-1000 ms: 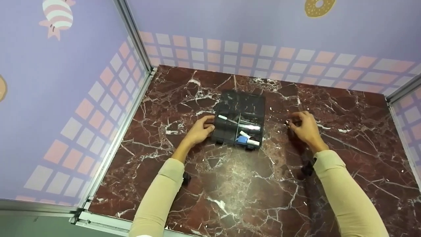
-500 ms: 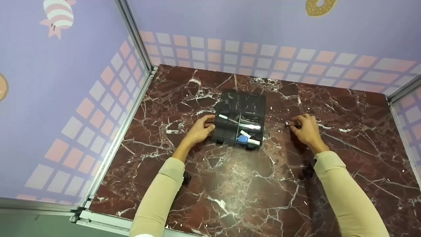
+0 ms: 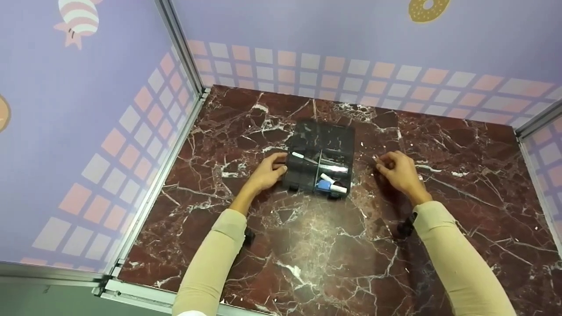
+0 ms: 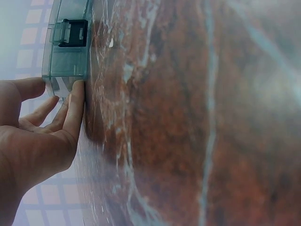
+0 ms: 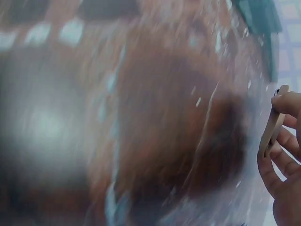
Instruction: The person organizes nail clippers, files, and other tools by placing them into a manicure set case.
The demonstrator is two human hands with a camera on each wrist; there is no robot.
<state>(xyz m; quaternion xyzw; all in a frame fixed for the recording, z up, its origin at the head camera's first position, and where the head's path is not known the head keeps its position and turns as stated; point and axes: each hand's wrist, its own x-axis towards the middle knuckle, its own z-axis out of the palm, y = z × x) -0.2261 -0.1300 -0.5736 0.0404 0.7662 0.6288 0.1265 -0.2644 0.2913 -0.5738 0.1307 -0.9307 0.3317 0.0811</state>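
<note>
A dark see-through plastic case (image 3: 300, 177) lies on the table with its lid (image 3: 325, 136) folded back. My left hand (image 3: 267, 173) holds it at its left side; in the left wrist view the fingertips meet the wall of the case (image 4: 68, 61) near its rim and base. Inside, a divider separates a white-handled tool (image 3: 297, 155) from a shiny tube (image 3: 332, 168) and a blue bottle (image 3: 324, 185) with a white cap. My right hand (image 3: 400, 171), right of the case, pinches a slim gold-toned nail clipper (image 5: 272, 125) between thumb and fingers.
The table top (image 3: 307, 263) is dark red marble with white veins. Purple walls with pink and white squares (image 3: 332, 65) rise behind it and at the sides. Metal rails (image 3: 153, 184) run along the table's edges.
My right hand has shifted slightly left toward the case and turned the nail clipper in its fingers. The left hand and the case have kept their place.
</note>
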